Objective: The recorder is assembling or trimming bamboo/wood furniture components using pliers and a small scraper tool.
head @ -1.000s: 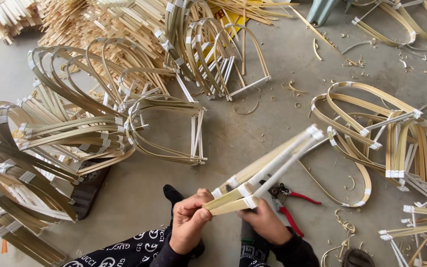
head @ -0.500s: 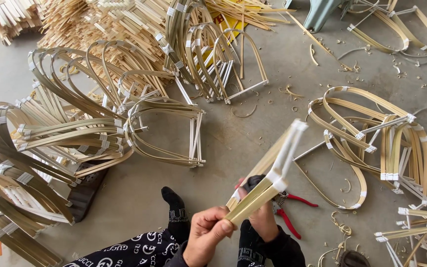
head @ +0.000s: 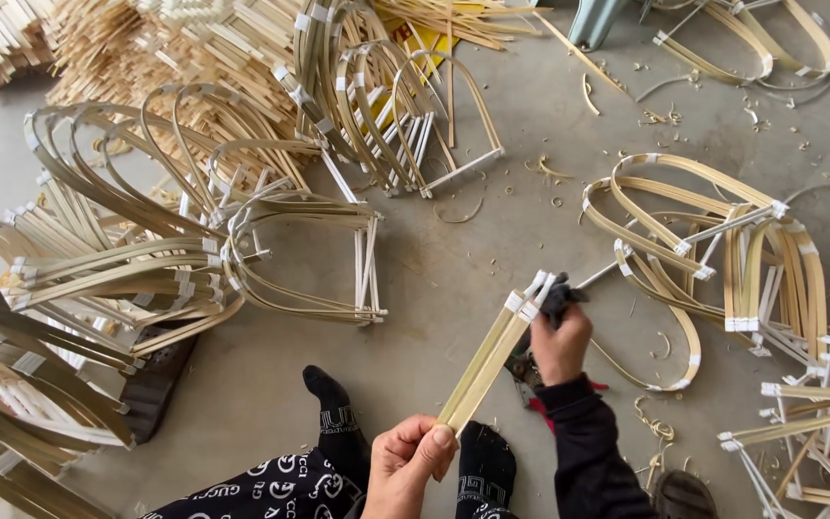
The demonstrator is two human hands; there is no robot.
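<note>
Bundle of bamboo strips: pale yellow, flat, straight, white tape binding at upper end; lower centre of frame, slanting up to the right. Left hand fingers closed on lower end; right hand fingers closed round taped upper end. Bent bamboo frames on concrete floor around

Pale yellow bamboo strips, white-taped ends

Both hands, left and right, grip a bamboo strip bundle.
</note>
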